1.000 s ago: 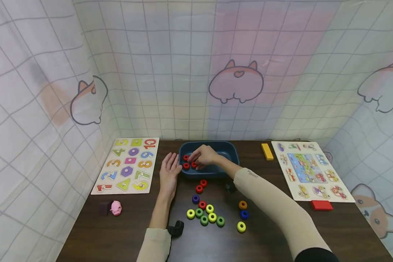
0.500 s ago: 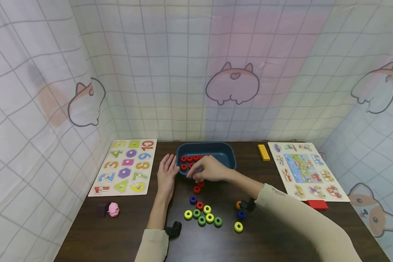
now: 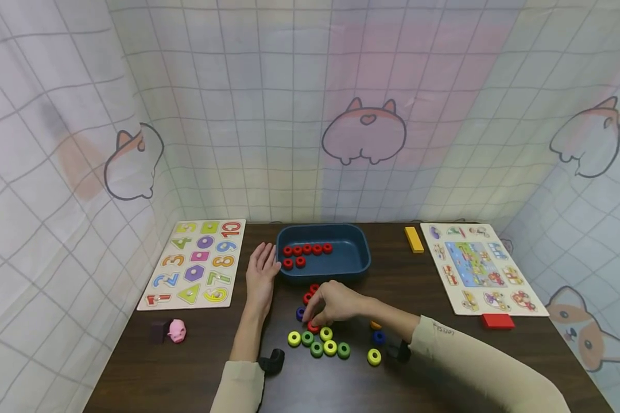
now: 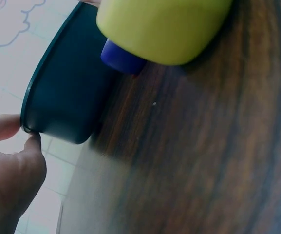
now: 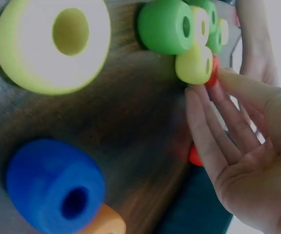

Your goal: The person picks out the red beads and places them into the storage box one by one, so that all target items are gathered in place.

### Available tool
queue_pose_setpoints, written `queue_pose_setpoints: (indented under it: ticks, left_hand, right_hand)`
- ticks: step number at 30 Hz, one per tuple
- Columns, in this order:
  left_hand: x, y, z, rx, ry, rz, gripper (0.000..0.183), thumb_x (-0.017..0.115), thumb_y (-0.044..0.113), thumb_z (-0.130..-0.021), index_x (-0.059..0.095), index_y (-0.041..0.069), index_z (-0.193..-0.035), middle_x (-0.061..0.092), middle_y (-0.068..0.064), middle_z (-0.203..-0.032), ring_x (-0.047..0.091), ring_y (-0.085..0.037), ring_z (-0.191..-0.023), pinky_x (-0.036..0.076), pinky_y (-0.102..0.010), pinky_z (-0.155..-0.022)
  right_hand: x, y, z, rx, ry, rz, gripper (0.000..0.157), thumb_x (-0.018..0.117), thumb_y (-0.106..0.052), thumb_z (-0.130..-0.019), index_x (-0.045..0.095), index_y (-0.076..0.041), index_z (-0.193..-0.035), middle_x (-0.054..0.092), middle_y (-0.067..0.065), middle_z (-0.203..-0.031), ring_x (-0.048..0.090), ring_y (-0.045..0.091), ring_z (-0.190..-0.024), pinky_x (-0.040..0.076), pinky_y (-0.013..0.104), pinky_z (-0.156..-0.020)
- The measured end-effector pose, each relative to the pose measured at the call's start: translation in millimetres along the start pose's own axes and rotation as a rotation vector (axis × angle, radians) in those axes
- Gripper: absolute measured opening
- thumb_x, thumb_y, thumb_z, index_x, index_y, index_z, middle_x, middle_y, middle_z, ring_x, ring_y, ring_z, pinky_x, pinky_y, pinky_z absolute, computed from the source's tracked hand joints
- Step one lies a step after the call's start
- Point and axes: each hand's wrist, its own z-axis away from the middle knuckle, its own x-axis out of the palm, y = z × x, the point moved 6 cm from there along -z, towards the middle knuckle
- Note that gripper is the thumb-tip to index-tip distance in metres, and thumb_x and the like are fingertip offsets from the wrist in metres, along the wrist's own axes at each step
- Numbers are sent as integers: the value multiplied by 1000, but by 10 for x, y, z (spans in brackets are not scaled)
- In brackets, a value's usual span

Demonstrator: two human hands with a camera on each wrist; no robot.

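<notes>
My right hand [image 3: 338,301] reaches down to the table, thumb and fingertips around a small red ring [image 3: 313,328], which also shows between them in the right wrist view. Next to that ring lie a purple ring [image 3: 300,314], a yellow ring [image 3: 326,333] and a green ring [image 3: 307,338]. My left hand [image 3: 261,281] rests at the left side of a blue tray [image 3: 341,265], fingers extended. In the left wrist view its thumb [image 4: 33,151] touches the tray's corner. Several red rings [image 3: 307,249] sit inside the tray, most in a back row.
More red rings [image 3: 307,298] lie before the tray. A blue ring [image 3: 379,338], an orange ring and a yellow ring [image 3: 374,357] lie near the right wrist. Puzzle boards [image 3: 191,264] flank both sides. A pink pig [image 3: 177,331], yellow block [image 3: 414,240] and red block [image 3: 498,321] stand around.
The right hand has come out of the tray and moved toward me, down to the red ring among the loose rings. The left hand has stayed at the tray's side.
</notes>
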Motion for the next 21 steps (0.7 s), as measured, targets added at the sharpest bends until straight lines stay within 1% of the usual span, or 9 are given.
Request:
queue_pose_setpoints:
  ticks: [5,7,9,12,14,16,19,21]
  left_hand:
    - [12,14,3,4,-1,-23,67,53,-12,-94,23,6,-152,28,-16,-156,25,-31,-146,29,-43,-114]
    - [22,22,7,6,-4,-30,67,53,-11,-94,23,5,-152,28,-16,-156,25,-31,-146,29,-42,-113]
    - [30,29,13,8,-4,-27,67,53,-11,-94,23,5,-152,28,-17,-156,24,-32,-146,28,-43,-114]
    - [42,40,17,10,-8,-12,66,50,-14,-94,23,4,-151,27,-18,-156,23,-34,-147,24,-47,-115]
    - [45,44,14,11,-8,-7,66,49,-15,-94,23,4,-151,26,-18,-156,22,-34,-147,22,-49,-116]
    - [43,41,7,7,-7,-8,65,47,-16,-94,23,5,-152,26,-17,-156,22,-34,-147,22,-49,-116]
    - [23,21,-5,-2,-2,-8,65,47,-16,-95,23,6,-152,27,-16,-156,22,-33,-147,23,-48,-116]
    - [2,-5,-19,-7,3,0,65,46,-16,-95,24,6,-151,27,-16,-156,23,-32,-147,23,-48,-116]
  right_hand:
    - [77,81,-13,64,-13,-232,18,75,-1,-83,77,-8,-100,75,5,-90,73,28,-67,60,41,-59]
    - [73,78,-16,74,-16,-289,20,74,2,-83,76,-5,-101,75,9,-91,72,32,-67,60,44,-60]
    - [33,45,-19,68,-24,-320,21,73,3,-83,75,-3,-103,74,12,-92,72,34,-68,60,46,-61]
    - [-107,-43,-26,51,-29,-343,22,72,2,-84,74,-2,-106,74,14,-94,72,36,-70,60,48,-63]
    - [-249,-110,-40,42,-15,-337,21,71,0,-86,74,-5,-106,74,14,-96,72,35,-71,60,48,-64]
    - [-399,-157,-71,46,11,-347,20,71,-1,-87,74,-7,-106,73,13,-97,72,36,-73,59,50,-66]
    - [-605,-191,-141,69,43,-370,21,71,-3,-87,73,-6,-108,73,13,-99,72,37,-77,58,53,-70]
    - [-720,-177,-207,81,59,-382,23,71,-3,-88,72,-2,-111,73,13,-101,72,38,-78,58,53,-71]
